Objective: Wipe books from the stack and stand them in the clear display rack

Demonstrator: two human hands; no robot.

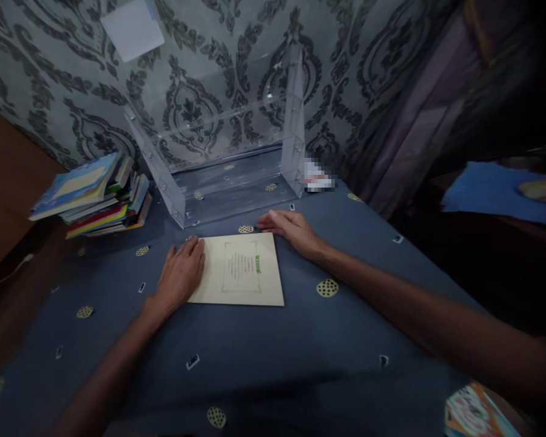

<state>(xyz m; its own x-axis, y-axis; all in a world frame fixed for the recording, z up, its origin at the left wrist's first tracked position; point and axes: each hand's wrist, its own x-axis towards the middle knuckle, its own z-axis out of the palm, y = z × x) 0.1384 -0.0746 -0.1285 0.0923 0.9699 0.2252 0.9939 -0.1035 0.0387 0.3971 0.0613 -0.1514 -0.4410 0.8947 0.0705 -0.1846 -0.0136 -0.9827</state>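
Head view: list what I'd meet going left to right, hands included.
Stack of books → left hand → cream booklet → right hand → blue item at the far right.

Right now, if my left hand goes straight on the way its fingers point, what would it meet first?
Your left hand would probably meet the front of the rack, past the book, though depth is hard to judge.
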